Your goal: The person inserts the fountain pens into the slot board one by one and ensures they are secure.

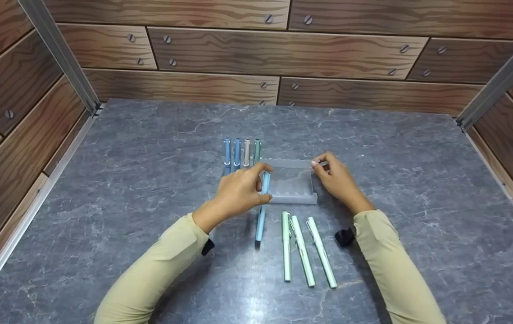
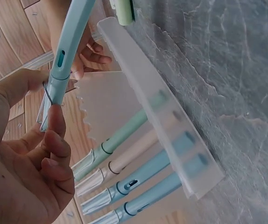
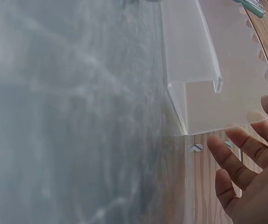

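Observation:
My left hand (image 1: pixel 237 191) pinches a light blue pen (image 1: pixel 261 225) between thumb and forefinger at its clip end, over the left part of a translucent plastic pen holder (image 1: pixel 290 180). A wire clip and a small slot show on this pen in the left wrist view. Side by side in the holder lie a green pen (image 2: pixel 129 127), a beige pen (image 2: pixel 141 153) and two blue pens (image 2: pixel 157 164), their lower ends behind the frosted front lip (image 2: pixel 159 112). At the holder's far right corner, my right hand (image 1: pixel 336 177) pinches the edge, thumb on top and fingertips below.
Three mint green pens (image 1: pixel 302 252) lie on the grey marbled table (image 1: pixel 148 148) in front of the holder, between my forearms. Wood-patterned walls (image 1: pixel 283 51) with metal corner posts (image 1: pixel 60 56) enclose the table at the back and sides.

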Action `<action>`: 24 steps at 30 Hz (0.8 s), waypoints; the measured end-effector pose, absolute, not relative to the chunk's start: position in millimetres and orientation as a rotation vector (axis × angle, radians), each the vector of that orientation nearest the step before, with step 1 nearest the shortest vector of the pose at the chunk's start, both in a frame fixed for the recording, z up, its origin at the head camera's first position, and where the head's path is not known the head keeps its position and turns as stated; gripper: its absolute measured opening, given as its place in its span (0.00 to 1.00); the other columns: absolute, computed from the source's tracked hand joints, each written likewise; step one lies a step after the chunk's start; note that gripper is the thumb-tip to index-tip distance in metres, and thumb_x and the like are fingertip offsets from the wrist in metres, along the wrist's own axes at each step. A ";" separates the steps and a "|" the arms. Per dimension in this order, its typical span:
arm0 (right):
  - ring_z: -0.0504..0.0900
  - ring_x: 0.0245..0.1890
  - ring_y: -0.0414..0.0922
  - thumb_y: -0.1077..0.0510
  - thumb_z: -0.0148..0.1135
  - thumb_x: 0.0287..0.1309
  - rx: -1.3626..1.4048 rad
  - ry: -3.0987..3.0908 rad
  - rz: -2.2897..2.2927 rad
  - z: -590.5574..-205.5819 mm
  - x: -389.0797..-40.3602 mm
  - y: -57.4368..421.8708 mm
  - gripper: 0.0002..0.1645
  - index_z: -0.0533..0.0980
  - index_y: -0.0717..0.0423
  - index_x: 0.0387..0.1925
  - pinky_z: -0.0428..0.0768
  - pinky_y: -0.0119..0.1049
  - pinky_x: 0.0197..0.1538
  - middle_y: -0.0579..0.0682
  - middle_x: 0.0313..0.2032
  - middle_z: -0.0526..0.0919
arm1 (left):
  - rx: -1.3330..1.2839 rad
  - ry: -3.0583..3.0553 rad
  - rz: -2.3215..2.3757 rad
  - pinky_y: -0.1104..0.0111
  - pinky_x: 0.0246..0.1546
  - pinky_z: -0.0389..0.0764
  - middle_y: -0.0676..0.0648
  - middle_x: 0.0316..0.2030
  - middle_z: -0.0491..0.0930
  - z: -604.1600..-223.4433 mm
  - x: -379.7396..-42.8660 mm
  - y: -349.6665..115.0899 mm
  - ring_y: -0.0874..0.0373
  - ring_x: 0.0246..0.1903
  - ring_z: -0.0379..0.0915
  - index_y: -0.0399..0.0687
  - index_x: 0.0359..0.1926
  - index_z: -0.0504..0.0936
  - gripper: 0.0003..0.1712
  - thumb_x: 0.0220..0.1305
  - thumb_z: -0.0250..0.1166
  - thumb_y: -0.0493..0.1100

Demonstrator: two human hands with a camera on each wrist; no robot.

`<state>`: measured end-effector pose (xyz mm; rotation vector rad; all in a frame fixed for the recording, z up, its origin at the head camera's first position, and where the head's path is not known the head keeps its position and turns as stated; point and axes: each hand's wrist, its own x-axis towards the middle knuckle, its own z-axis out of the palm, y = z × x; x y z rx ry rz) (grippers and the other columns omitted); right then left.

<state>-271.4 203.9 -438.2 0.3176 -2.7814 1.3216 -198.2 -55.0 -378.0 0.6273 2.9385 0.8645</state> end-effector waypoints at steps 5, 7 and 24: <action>0.80 0.49 0.57 0.55 0.50 0.70 0.318 -2.788 1.319 -439.1 -271.5 204.0 0.13 0.70 0.63 0.46 0.77 0.51 0.55 0.64 0.48 0.80 | 0.635 3.002 0.857 0.72 0.19 0.66 0.55 0.27 0.79 -378.3 -201.1 -53.4 0.63 0.22 0.68 0.56 0.60 0.73 0.32 0.53 0.71 0.47; 0.80 0.49 0.57 0.55 0.51 0.70 0.315 -2.785 1.327 -439.1 -271.6 203.9 0.13 0.70 0.63 0.46 0.77 0.51 0.55 0.64 0.48 0.80 | 0.641 3.037 0.855 0.73 0.18 0.65 0.55 0.27 0.78 -377.8 -203.3 -52.6 0.62 0.22 0.68 0.55 0.60 0.73 0.32 0.53 0.71 0.47; 0.80 0.49 0.59 0.55 0.49 0.71 0.332 -2.789 1.304 -438.6 -271.1 204.0 0.14 0.70 0.63 0.46 0.77 0.52 0.54 0.64 0.50 0.79 | 0.532 3.243 0.916 0.71 0.16 0.63 0.55 0.26 0.77 -376.7 -220.0 -51.0 0.61 0.23 0.68 0.56 0.58 0.75 0.30 0.53 0.71 0.47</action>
